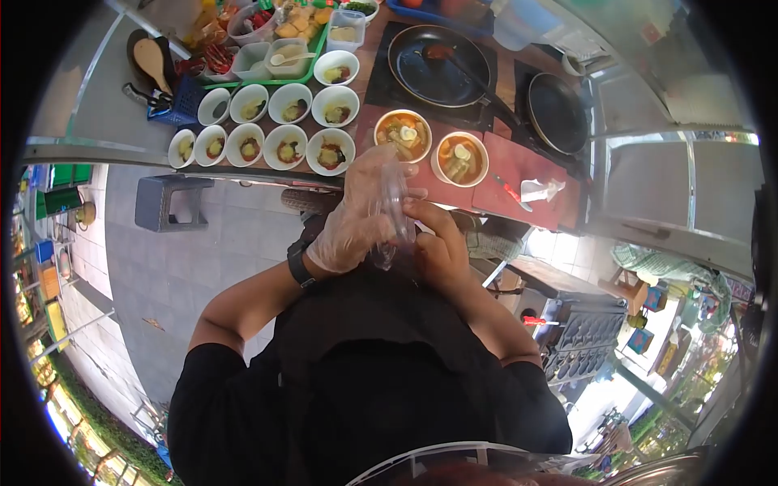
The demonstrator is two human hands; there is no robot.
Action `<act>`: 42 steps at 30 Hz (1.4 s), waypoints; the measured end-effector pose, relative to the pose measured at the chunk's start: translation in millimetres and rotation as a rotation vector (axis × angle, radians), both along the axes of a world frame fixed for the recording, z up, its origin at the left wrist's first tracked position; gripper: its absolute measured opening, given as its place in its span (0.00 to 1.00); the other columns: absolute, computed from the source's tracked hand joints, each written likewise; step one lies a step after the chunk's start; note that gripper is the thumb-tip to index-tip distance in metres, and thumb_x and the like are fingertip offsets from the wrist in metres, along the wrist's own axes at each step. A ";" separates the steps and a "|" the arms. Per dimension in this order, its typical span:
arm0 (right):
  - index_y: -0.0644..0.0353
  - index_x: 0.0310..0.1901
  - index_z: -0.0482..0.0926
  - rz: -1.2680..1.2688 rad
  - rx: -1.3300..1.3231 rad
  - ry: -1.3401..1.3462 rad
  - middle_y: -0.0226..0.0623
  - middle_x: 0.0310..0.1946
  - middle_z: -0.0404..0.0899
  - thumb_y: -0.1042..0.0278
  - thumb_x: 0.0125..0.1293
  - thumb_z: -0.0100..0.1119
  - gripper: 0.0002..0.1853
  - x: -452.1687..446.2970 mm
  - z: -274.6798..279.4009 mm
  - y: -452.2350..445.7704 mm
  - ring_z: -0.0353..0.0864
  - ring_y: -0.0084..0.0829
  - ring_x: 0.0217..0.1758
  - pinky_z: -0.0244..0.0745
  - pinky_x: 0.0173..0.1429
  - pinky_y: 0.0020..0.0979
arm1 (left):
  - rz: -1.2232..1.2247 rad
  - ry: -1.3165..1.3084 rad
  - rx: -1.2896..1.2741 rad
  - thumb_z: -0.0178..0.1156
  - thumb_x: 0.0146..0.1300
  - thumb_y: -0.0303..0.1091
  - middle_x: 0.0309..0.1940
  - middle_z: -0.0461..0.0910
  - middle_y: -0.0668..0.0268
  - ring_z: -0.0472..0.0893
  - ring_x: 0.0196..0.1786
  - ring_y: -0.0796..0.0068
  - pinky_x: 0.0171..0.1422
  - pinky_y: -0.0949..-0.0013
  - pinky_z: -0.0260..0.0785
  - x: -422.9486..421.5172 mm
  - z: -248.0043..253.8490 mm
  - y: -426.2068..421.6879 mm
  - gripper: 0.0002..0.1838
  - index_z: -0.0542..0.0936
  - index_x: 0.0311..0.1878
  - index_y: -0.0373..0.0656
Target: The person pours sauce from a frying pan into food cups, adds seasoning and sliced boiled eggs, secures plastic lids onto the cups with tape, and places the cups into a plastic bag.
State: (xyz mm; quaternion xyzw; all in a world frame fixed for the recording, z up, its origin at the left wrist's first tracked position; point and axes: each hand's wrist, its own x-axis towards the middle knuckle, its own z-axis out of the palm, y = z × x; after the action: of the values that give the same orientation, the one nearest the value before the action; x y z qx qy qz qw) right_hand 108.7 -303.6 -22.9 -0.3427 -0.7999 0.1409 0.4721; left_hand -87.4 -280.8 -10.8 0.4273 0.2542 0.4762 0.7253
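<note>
We find the clear plastic (pixel 392 204) between our gloved left hand (pixel 354 212) and bare right hand (pixel 442 249), long axis roughly twelve to six o'clock. Right fingers grip its three o'clock edge; left fingers' closure, we cannot tell.

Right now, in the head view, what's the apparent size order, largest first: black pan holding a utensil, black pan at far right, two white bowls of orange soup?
1. Pan holding the utensil
2. Far-right pan
3. Left soup bowl, right soup bowl: too alike to rank
</note>
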 end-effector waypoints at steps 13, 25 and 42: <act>0.62 0.52 0.81 0.209 -1.499 0.801 0.31 0.45 0.84 0.67 0.75 0.72 0.12 48.1 51.2 -15.9 0.86 0.23 0.50 0.82 0.60 0.29 | -0.239 0.611 0.776 0.79 0.45 0.31 0.70 0.73 0.55 0.74 0.72 0.50 0.77 0.51 0.66 5.7 34.3 8.4 0.48 0.70 0.73 0.46; 0.66 0.56 0.83 0.295 -1.621 0.656 0.33 0.49 0.85 0.71 0.80 0.63 0.10 55.0 56.1 -22.4 0.87 0.27 0.52 0.86 0.63 0.32 | -0.280 0.572 0.824 0.77 0.44 0.30 0.71 0.73 0.53 0.72 0.74 0.44 0.78 0.46 0.64 8.4 20.0 -4.7 0.46 0.72 0.72 0.52; 0.67 0.59 0.82 0.197 -1.560 0.274 0.37 0.49 0.84 0.63 0.79 0.46 0.20 43.2 60.7 -14.5 0.88 0.28 0.43 0.83 0.51 0.30 | -0.402 0.598 0.679 0.76 0.51 0.35 0.66 0.70 0.52 0.72 0.69 0.46 0.77 0.47 0.65 7.3 9.9 -6.8 0.45 0.68 0.75 0.49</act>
State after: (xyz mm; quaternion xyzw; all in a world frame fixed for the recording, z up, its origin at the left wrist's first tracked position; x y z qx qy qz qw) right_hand 151.9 -318.1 37.8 -0.4816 -0.4319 0.7421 0.1754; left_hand -80.2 -287.6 -0.9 0.7980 0.1942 0.2393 0.5179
